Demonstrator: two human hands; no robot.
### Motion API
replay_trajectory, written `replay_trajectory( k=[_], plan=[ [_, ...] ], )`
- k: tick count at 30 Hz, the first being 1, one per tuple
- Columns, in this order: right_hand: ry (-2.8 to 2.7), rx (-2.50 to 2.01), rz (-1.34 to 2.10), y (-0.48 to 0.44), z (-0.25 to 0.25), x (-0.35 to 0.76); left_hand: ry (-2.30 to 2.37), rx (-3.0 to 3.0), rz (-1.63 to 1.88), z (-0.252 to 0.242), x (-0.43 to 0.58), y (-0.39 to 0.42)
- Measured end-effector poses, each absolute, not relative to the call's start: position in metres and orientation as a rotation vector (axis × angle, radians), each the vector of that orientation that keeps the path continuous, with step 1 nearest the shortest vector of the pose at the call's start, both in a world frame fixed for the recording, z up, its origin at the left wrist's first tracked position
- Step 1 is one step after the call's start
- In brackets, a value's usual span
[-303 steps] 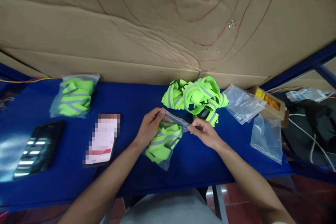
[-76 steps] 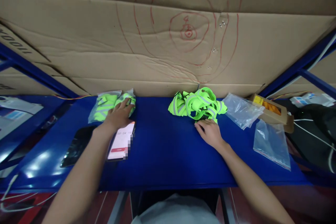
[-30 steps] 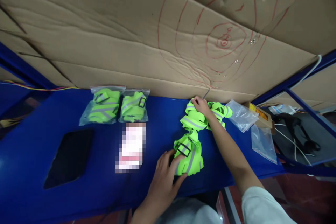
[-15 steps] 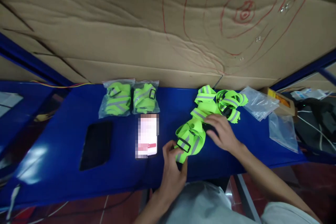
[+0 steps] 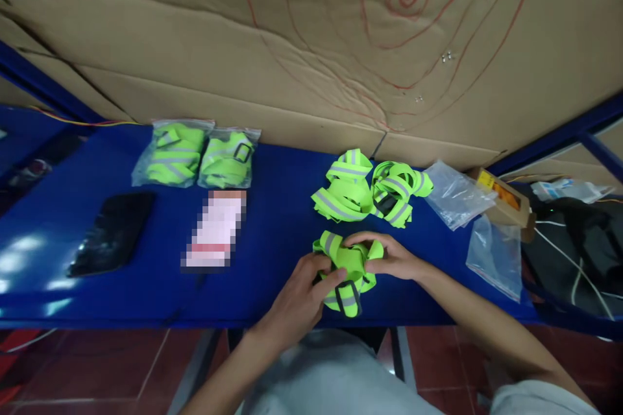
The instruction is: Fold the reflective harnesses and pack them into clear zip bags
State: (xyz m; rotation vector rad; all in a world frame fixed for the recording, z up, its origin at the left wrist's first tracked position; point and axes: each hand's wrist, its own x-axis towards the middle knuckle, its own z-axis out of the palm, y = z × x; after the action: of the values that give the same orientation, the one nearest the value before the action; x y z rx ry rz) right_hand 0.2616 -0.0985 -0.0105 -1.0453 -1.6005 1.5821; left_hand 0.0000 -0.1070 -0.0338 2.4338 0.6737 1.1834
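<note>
A bunched neon-green reflective strap [image 5: 349,267] with grey stripes and a black buckle lies near the front edge of the blue table [image 5: 272,233]. My left hand [image 5: 300,295] grips its left side, thumb over the fabric. My right hand [image 5: 389,256] closes its fingers on the strap's upper right. Just behind them lies a loose heap of more green straps [image 5: 370,188].
Two sealed clear bags of green straps [image 5: 197,155] lie at the back left. A white phone [image 5: 214,230] and a black phone [image 5: 113,233] rest left of my hands. Empty clear bags [image 5: 460,191] and a small cardboard box [image 5: 503,198] sit right. Cardboard sheets [image 5: 292,45] stand behind.
One strap has been drawn off the heap toward the front edge. My right hand came back from the heap and both hands now hold the bunched strap together.
</note>
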Motion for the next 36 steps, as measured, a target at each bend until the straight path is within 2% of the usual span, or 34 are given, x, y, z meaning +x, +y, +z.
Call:
replay_trajectory(
  k=[8,10,14,17,21,23,26,29,33,36],
  plan=[
    [-1.106,-1.054,1.391,-0.101,-0.018,0.322,0.94,2.796,1.223,-0.016,0.016,-0.084],
    [-1.168,-1.043,1.323,-0.102,-0.017,0.335,1.119,2.754,1.184,-0.015,0.013,-0.082],
    [-1.657,-1.129,1.076,-0.11,-0.016,0.345,1.351,2.652,1.234,-0.012,0.012,-0.084],
    [-1.805,-1.172,0.76,-0.119,-0.011,0.341,1.358,2.62,1.447,-0.003,0.014,-0.083],
    [-1.739,-1.174,0.104,-0.126,0.014,0.32,1.154,2.644,1.521,0.014,0.022,-0.073],
    [-1.863,-1.151,0.01,-0.124,0.026,0.301,1.021,2.637,1.525,0.02,0.03,-0.065],
    [-1.977,-1.189,0.195,-0.112,0.024,0.273,0.771,2.548,1.603,0.023,0.048,-0.051],
    [-1.757,-1.2,0.464,-0.091,0.001,0.261,0.737,2.265,1.685,0.017,0.065,-0.039],
    [-1.451,-1.16,0.802,-0.072,-0.022,0.275,0.679,1.92,1.432,0.0,0.081,-0.032],
    [-1.341,-1.15,0.913,-0.072,-0.021,0.287,0.572,1.728,1.176,-0.015,0.085,-0.032]
  ],
)
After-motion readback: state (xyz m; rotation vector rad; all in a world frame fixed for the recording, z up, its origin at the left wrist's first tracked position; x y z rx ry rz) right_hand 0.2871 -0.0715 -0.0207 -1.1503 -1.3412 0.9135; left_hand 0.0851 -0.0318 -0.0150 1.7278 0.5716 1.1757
